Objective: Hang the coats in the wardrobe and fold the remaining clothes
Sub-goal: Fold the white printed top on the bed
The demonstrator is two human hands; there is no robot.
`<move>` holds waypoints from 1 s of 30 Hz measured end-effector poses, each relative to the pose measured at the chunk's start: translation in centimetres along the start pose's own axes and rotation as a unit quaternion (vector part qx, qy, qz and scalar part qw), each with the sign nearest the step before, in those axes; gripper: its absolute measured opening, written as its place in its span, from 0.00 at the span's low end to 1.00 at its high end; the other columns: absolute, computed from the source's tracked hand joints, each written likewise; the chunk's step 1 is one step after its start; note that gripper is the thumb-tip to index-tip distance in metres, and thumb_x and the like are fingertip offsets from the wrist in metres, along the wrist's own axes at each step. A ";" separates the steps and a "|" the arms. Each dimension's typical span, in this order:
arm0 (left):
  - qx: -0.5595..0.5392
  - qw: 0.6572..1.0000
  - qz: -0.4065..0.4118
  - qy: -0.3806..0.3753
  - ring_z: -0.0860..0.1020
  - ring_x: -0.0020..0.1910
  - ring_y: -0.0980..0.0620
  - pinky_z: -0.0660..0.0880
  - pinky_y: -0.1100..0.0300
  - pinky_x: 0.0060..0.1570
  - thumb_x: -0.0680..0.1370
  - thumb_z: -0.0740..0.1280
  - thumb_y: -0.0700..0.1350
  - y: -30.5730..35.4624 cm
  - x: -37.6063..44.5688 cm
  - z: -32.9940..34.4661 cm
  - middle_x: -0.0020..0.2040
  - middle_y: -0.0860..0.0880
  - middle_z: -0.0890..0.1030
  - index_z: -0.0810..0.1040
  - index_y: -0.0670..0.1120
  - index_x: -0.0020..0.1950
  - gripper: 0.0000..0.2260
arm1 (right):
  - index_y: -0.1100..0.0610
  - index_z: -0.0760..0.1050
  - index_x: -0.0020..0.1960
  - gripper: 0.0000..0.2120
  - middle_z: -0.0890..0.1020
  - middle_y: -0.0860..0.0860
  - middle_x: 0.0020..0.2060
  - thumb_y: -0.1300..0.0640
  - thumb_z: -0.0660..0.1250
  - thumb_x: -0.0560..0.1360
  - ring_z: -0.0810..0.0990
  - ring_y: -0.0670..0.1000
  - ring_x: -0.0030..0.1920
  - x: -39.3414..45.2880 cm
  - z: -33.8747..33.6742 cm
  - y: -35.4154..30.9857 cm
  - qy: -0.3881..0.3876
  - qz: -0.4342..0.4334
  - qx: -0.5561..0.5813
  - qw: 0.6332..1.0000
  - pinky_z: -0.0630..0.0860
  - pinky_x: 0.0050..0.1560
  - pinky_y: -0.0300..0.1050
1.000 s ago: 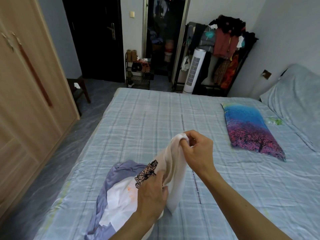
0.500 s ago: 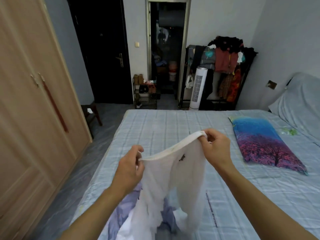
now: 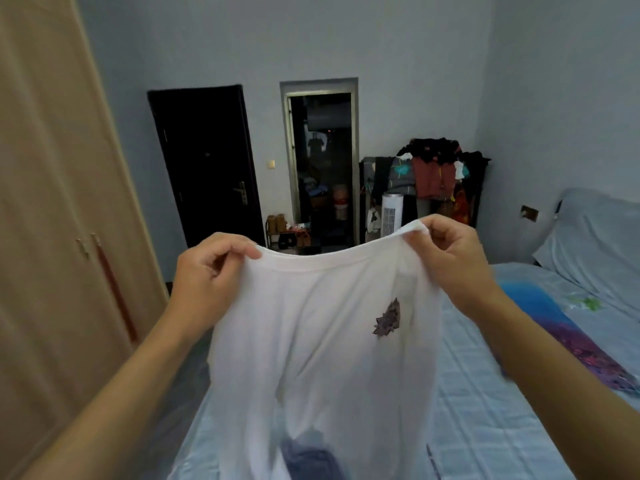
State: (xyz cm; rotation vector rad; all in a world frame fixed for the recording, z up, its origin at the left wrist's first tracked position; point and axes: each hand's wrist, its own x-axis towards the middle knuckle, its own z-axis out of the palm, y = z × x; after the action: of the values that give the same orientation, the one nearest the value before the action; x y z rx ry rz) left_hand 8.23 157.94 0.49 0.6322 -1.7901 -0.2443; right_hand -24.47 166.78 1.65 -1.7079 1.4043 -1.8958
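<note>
Fabric of the thin white cotton T-shirt (image 3: 322, 344) hangs in front of me above the pale blue checked bed (image 3: 485, 427). My left hand (image 3: 207, 271) and right hand (image 3: 446, 258) each pinch its top hem, spreading it flat for folding. A dark blue garment (image 3: 308, 459) lies beneath; the tan wooden wardrobe (image 3: 52, 237) stands left.

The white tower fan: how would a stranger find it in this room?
Look at the far wall, right of the open doorway. Beneath the dark clothes rack stands the tall white slotted tower fan, the only rigid white column among hanging garments.
</note>
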 end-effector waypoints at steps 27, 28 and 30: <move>-0.180 0.919 -0.292 -0.195 0.81 0.40 0.50 0.78 0.60 0.41 0.74 0.72 0.35 -0.8 -6.8 3.6 0.42 0.42 0.84 0.83 0.48 0.44 0.07 | 0.47 0.77 0.36 0.15 0.72 0.41 0.28 0.54 0.65 0.81 0.69 0.42 0.31 -5.0 -3.9 6.0 -0.130 0.076 -0.065 0.986 0.65 0.33 0.41; -0.178 0.921 -0.291 -0.190 0.82 0.40 0.50 0.79 0.61 0.40 0.74 0.72 0.35 -0.8 -6.9 3.6 0.43 0.43 0.85 0.83 0.48 0.44 0.07 | 0.47 0.77 0.36 0.15 0.73 0.41 0.29 0.54 0.65 0.81 0.69 0.42 0.31 -5.2 -4.0 6.2 -0.130 0.078 -0.066 0.986 0.65 0.35 0.42; -0.162 0.930 -0.283 -0.169 0.82 0.40 0.49 0.78 0.58 0.41 0.74 0.72 0.35 -0.8 -6.8 3.6 0.43 0.40 0.85 0.83 0.47 0.46 0.07 | 0.49 0.77 0.37 0.13 0.74 0.42 0.29 0.55 0.65 0.81 0.71 0.42 0.32 -5.4 -4.1 6.4 -0.134 0.079 -0.061 0.986 0.67 0.36 0.43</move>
State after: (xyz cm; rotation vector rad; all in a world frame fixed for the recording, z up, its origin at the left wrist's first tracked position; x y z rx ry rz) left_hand 6.39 160.37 -6.67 0.8935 -1.7911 -1.0778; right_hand -29.04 169.33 -6.06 -1.7682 1.5235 -1.4628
